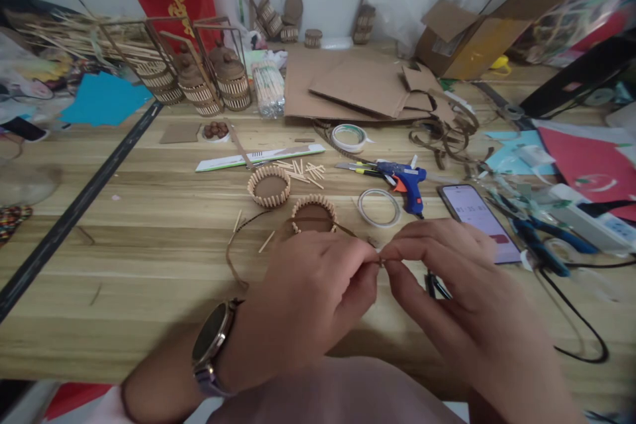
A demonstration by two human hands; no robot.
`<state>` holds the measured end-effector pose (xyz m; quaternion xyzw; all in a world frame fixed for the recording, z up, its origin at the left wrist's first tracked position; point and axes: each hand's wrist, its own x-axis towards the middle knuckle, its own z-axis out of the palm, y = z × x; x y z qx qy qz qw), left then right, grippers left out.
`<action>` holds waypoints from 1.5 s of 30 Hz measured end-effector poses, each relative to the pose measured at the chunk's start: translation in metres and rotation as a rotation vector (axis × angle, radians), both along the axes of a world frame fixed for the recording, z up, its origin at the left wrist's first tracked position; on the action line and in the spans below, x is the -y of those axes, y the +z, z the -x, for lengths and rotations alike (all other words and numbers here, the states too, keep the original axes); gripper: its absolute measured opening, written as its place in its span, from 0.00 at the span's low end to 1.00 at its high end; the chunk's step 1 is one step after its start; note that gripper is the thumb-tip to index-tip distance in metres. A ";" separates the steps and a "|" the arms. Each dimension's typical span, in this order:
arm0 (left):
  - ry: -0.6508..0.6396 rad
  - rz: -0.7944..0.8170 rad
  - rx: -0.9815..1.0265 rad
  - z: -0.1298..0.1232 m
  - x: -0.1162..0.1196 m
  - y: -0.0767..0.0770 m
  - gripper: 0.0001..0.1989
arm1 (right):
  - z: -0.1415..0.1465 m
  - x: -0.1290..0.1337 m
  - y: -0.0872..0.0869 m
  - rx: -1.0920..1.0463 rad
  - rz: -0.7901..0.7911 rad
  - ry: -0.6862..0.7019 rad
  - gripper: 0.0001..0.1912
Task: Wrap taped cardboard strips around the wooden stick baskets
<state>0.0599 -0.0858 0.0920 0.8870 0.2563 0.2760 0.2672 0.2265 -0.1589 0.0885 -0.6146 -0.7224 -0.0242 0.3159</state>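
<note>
Thumb and fingertips of my left hand (318,291), which has a watch (214,338) on its wrist, are pinched together. Against them press the closed fingertips of my right hand (467,298). Both pinch a thin brown strip, of which only a tiny bit shows between the fingertips. Just beyond my left hand is a small round basket (314,200) with a brown base and a wall of short wooden sticks, partly hidden by the hand. A similar basket (269,187) stands farther left. A brown strip (229,262) curls on the table left of my left hand.
A blue glue gun (410,182), rolls of tape (378,207) and a phone (474,215) lie beyond my right hand. Loose sticks (298,171) and a ruler (261,158) are farther back. Finished lidded baskets (233,83), cardboard sheets (362,86) and a box (477,40) stand behind.
</note>
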 end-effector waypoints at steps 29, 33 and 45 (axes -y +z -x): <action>0.090 1.131 0.901 -0.002 0.006 -0.022 0.07 | 0.016 -0.012 -0.022 -0.306 0.013 0.035 0.05; 0.103 1.156 0.916 -0.005 0.010 -0.024 0.09 | 0.023 -0.016 -0.021 -0.439 0.076 0.067 0.05; 0.162 0.838 0.421 0.001 0.012 -0.031 0.06 | 0.019 -0.013 -0.020 -0.270 -0.022 0.081 0.08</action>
